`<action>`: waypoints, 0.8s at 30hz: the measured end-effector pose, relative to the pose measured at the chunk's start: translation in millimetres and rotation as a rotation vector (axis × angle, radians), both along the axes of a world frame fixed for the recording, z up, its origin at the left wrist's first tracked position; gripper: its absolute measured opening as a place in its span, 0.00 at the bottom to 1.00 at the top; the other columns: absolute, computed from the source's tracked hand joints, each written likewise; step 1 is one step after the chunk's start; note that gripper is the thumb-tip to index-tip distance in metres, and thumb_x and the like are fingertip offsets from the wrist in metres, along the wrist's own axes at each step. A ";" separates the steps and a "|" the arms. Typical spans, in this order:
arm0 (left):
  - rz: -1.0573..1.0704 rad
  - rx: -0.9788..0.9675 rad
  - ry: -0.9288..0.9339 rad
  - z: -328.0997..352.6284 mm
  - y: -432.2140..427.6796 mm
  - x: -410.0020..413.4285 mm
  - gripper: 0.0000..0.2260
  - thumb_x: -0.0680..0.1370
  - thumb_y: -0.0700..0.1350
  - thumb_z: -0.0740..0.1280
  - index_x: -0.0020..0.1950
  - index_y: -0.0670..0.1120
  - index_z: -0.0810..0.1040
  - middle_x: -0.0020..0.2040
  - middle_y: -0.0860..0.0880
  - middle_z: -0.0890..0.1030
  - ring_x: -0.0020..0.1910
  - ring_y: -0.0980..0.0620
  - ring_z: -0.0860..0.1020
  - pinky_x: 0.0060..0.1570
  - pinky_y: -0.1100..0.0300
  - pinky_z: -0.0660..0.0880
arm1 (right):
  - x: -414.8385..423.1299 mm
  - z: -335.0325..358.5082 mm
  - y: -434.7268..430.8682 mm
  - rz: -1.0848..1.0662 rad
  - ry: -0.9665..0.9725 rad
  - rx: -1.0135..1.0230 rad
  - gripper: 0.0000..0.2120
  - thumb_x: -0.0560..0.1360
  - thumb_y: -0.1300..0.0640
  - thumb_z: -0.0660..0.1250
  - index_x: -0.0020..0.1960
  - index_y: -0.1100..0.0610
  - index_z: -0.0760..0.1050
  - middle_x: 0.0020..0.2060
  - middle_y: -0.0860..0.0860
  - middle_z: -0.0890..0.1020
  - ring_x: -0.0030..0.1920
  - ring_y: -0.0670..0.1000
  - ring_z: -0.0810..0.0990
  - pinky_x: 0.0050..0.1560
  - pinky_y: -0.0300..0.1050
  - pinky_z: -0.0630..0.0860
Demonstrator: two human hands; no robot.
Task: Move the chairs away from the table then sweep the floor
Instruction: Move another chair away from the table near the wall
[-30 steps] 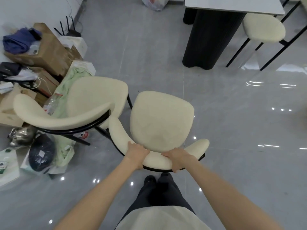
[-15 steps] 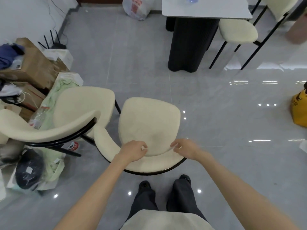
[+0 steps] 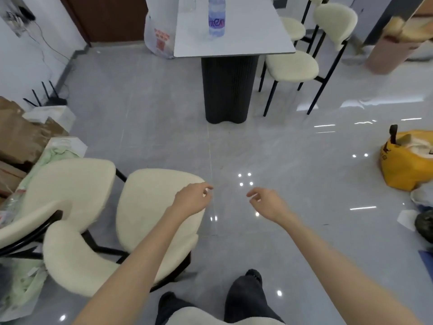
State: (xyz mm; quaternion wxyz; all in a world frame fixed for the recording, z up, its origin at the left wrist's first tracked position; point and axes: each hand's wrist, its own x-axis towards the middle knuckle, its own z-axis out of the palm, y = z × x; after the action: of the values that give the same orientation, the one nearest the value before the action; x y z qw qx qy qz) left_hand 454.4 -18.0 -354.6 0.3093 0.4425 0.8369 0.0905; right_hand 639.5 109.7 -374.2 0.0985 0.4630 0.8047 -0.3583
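Observation:
Two cream chairs with black frames stand on the grey floor at lower left: one chair [image 3: 150, 207] right in front of me, another chair [image 3: 68, 186] to its left. My left hand [image 3: 193, 199] hovers over the near chair's right edge, fingers loosely curled, holding nothing. My right hand [image 3: 269, 204] hangs over bare floor, also loose and holding nothing. The white table [image 3: 232, 41] on a black pedestal stands ahead. Two more cream chairs remain at its right side: a nearer chair [image 3: 293, 66] and a farther chair [image 3: 293, 28].
Cardboard boxes and bags [image 3: 25, 137] crowd the left wall, with a router [image 3: 50, 98] on the floor. A white plastic bag [image 3: 159, 36] sits left of the table, which carries a water bottle [image 3: 216, 17]. A yellow bag [image 3: 407, 160] and clutter lie at right.
Both hands let go of the near chair's backrest and lifted away. My view rose and shifted right, bringing the table and its chairs into sight.

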 end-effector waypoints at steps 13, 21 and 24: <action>-0.064 0.175 0.027 48.2 254.6 72.0 0.16 0.80 0.49 0.60 0.68 0.51 0.72 0.64 0.49 0.77 0.59 0.48 0.77 0.59 0.54 0.74 | 92.0 47.7 229.3 -0.140 0.128 0.119 0.13 0.78 0.56 0.60 0.60 0.50 0.76 0.53 0.48 0.83 0.40 0.48 0.76 0.42 0.38 0.68; -0.141 0.287 0.123 52.3 451.9 62.9 0.17 0.79 0.51 0.60 0.68 0.53 0.71 0.66 0.50 0.75 0.64 0.49 0.74 0.60 0.51 0.73 | 87.7 53.7 413.9 -0.203 0.160 0.167 0.14 0.78 0.57 0.60 0.62 0.50 0.75 0.55 0.47 0.82 0.49 0.47 0.77 0.47 0.40 0.71; -0.151 0.273 0.110 63.0 530.6 60.5 0.17 0.79 0.51 0.60 0.68 0.55 0.71 0.65 0.52 0.76 0.62 0.49 0.75 0.59 0.50 0.74 | 80.5 65.3 489.5 -0.216 0.166 0.166 0.14 0.78 0.58 0.60 0.62 0.53 0.76 0.56 0.48 0.81 0.43 0.46 0.75 0.47 0.38 0.69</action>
State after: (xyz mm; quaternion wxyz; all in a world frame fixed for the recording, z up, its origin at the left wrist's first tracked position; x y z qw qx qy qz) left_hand 514.9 512.6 -291.6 0.2058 0.5463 0.7968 0.1558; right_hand 720.0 599.2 -308.9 -0.0461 0.5224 0.7824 -0.3359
